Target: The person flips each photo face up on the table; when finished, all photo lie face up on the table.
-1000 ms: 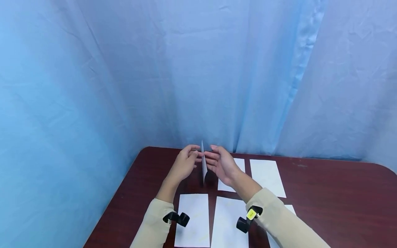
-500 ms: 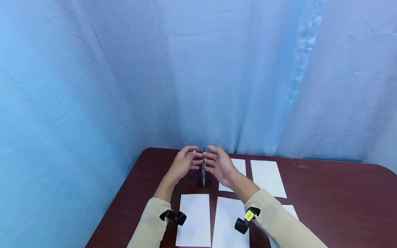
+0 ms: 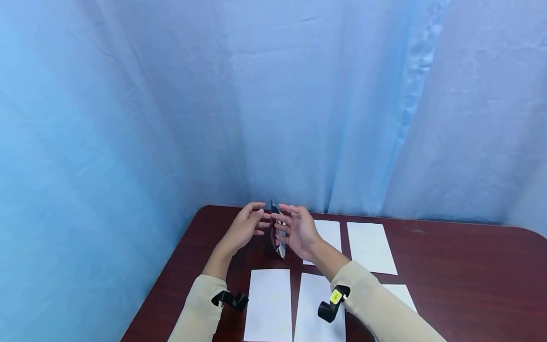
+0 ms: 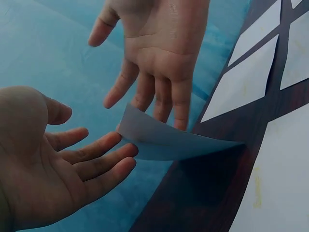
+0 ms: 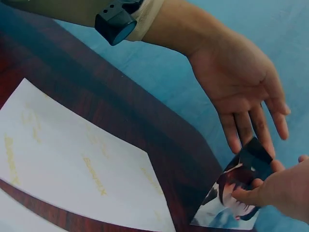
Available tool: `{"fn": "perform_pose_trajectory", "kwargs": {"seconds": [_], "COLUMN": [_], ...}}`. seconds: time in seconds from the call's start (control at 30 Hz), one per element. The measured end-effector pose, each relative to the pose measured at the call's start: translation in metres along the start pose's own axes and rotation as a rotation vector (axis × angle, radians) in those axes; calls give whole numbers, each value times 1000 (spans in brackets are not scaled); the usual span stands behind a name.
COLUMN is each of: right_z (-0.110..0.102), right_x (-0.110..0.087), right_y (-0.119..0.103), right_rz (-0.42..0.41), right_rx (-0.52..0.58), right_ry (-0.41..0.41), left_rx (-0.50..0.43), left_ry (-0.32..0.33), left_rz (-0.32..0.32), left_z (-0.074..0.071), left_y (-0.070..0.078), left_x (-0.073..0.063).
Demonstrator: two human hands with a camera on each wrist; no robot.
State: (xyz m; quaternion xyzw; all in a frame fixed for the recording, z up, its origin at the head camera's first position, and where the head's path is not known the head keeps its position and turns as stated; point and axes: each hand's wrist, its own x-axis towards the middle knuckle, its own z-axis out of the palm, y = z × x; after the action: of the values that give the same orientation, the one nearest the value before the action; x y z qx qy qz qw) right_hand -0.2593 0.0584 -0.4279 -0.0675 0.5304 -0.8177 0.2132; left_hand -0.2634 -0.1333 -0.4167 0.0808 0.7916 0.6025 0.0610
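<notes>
A photo print (image 3: 279, 248) stands upright near the table's far left, between my two hands. Its white back (image 4: 164, 142) faces my left hand (image 3: 241, 231), whose extended fingers touch it near the edge in the left wrist view. My right hand (image 3: 304, 236) has its fingertips on the picture side (image 5: 227, 186), where a dark and reddish image shows in the right wrist view. Neither hand is curled round the print; both have spread, mostly straight fingers. The print's lower edge appears to meet the tabletop.
Several white sheets lie flat in rows on the dark red table (image 3: 466, 266): one front left (image 3: 268, 304), one beside it (image 3: 318, 308), others behind (image 3: 372, 248) and under the right forearm. Faint yellow lettering marks them. A blue curtain (image 3: 282, 104) hangs behind.
Both hands have shifted slightly left with the print. It was almost edge-on and has turned, so its picture side shows more in the head view.
</notes>
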Motion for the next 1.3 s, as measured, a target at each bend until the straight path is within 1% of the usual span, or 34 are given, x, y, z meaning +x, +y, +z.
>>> {"fn": "perform_pose_trajectory", "kwargs": {"seconds": [0.07, 0.13, 0.3, 0.43, 0.67, 0.73, 0.8, 0.9, 1.0, 1.07, 1.13, 1.23, 1.3], "right_z": [-3, -6, -11, -14, -19, -21, -24, -32, -45, -54, -63, -74, -81], "right_x": [1, 1, 3, 3, 3, 2, 0, -5, -13, -21, -29, -41, -49], "right_y": [3, 7, 17, 22, 23, 22, 19, 8, -7, -16, -24, -32, -36], "right_rz": [5, 16, 62, 79, 110, 107, 98, 71, 47, 40, 52, 79, 105], "right_rx": [42, 62, 45, 46, 21, 34, 78, 134, 146, 129, 107, 51, 18], "right_ry": [-3, -13, -29, -24, -18, -34, -68, -125, -137, -112, -77, -23, 10], "left_rx": [9, 6, 9, 57, 161, 162, 150, 116, 82, 56, 24, -37, -73], "left_ry": [-2, 0, 25, 57, 82, 101, 126, 155, 158, 141, 119, 66, 25], "left_rz": [-4, -21, -80, -131, -210, -237, -250, -246, -225, -199, -183, -154, -148], "left_z": [-1, -2, -6, -10, -14, -13, -12, -9, -3, 2, 7, 15, 21], "left_y": [-3, -7, -20, -29, -33, -34, -35, -34, -33, -31, -29, -24, -21], "left_x": [1, 1, 1, -2, -3, -4, -4, -4, -1, 0, 2, 3, 4]}}
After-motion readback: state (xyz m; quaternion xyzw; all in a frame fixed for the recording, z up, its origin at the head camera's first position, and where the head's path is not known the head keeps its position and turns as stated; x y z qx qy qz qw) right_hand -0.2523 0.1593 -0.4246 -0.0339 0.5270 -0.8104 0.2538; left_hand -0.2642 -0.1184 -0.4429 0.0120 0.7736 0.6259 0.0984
